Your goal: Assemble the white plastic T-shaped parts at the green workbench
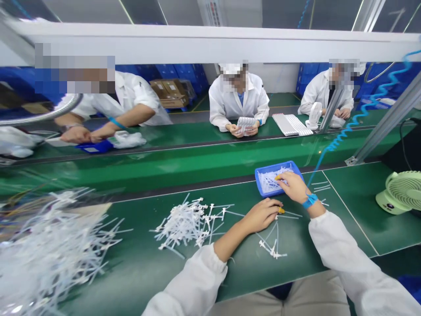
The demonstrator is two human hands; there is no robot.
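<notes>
My right hand (292, 186) reaches over a blue tray (258, 186) of short white plastic pieces (268, 180). Its thumb and finger, with a yellow finger cot, are pinched at the pieces; what lies between them is too small to make out. Just left of it, my left hand (261, 216) is low over the green table, fingers bent together around a thin tube (291, 216) whose ends stick out to the right. A yellow cot covers one fingertip. Below it lie joined tubes with white connectors (272, 252). A heap of similar tube assemblies (184, 221) lies left of my left forearm.
A larger pile of tubes (62, 245) covers the table's left end. Loose tubes (321, 186) lie right of the tray. A green fan (403, 191) stands at the right. A blue coiled cord (342, 131) runs to my right wrist. Three people in white coats sit opposite.
</notes>
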